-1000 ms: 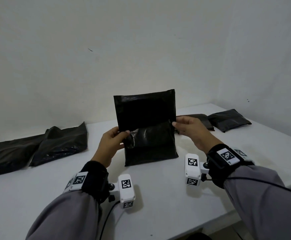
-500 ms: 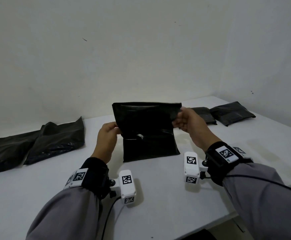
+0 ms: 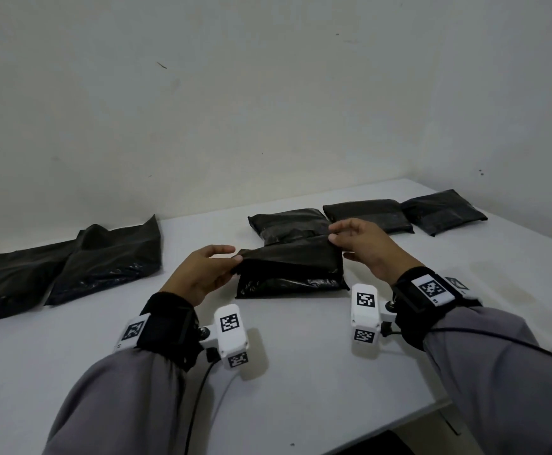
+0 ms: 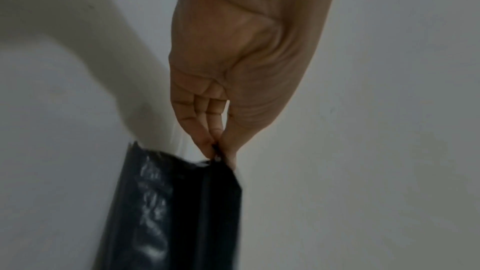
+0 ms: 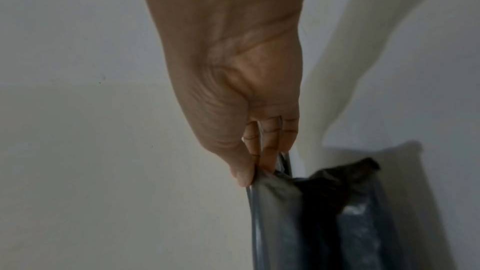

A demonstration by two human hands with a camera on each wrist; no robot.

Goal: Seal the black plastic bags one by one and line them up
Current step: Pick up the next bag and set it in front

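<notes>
Black bag (image 3: 289,267) flap is pinched by both hands' fingers (image 3: 235,257); three sealed bags (image 3: 366,213) are lined far right, two unsealed bags (image 3: 104,257) left.

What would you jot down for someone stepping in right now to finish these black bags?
Left hand: pinches the left corner of the flap of the bag being sealed.
Right hand: pinches the flap's right corner.
That bag lies on the white table in front of the person, its flap folded over toward them but not pressed flat.
Done: three folded bags sit in a row toward the far right corner.
Left: press this flap shut and add the bag to the row, then handle the two unsealed bags on the left.
</notes>
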